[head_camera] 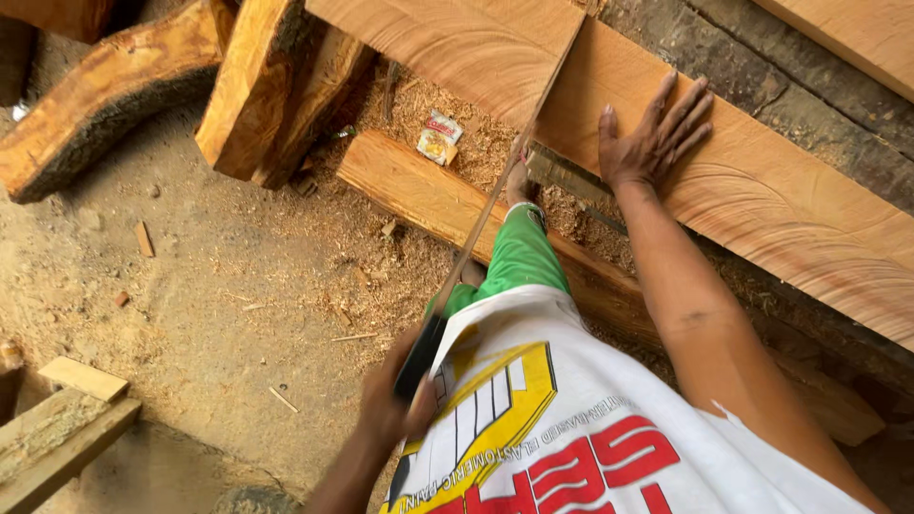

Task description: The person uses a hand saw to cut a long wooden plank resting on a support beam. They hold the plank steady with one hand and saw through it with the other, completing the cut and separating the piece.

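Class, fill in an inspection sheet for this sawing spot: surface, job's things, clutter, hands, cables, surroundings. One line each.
Surface: dirt ground strewn with sawdust.
Job's things: wide plank lying on timbers; handsaw with its blade in a cut at the plank's edge.
Clutter: small crumpled packet on the sawdust; wood chips and offcuts scattered on the ground.
Hands: left hand gripping the saw's dark handle; right hand pressed flat on the plank, fingers spread.
Cables: nothing seen.
Surroundings: rough log slabs at the upper left; a beam under the plank; short boards at the lower left.
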